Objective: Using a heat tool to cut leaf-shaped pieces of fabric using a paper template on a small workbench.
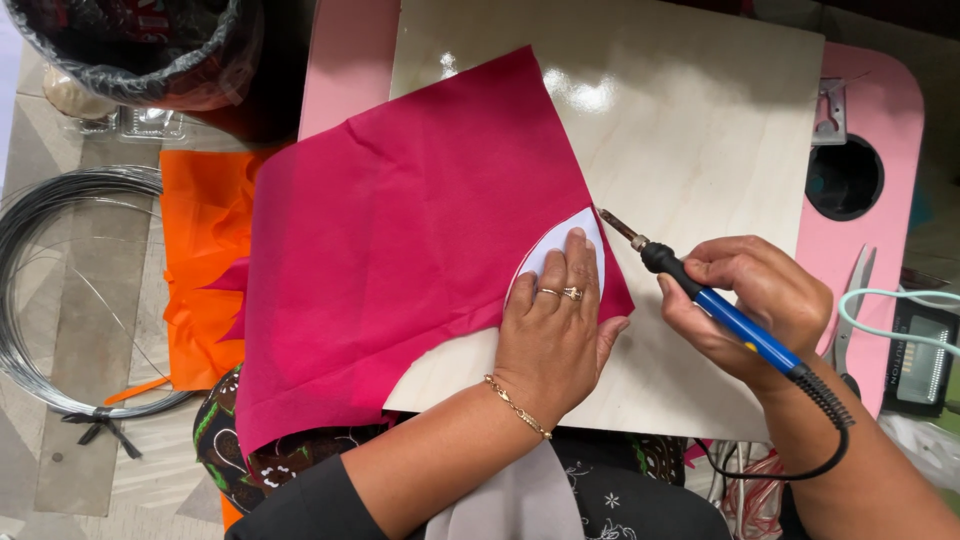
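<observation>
Far left, I see a coil of thin wire (70,290) lying on the floor, with a black-lined bin (135,50) above it. Next comes orange fabric (205,270), partly tucked under a large pink cloth (390,240). The pink cloth drapes from my lap up onto a pale wooden board (700,120), which rests on a pink surface (880,110).

My left hand (555,330) lies flat, fingers spread, pressing a white paper template (565,245) onto the cloth's right edge. A ring and a bracelet show on that hand.

Just right of it, my right hand (750,300) is closed around the blue handle of a soldering iron (720,310). The metal tip sits at the template's upper edge; I cannot tell whether it touches. Its black cord loops down under my wrist.

Far right, scissors (850,310) lie on the pink surface, near a round hole (845,178).
</observation>
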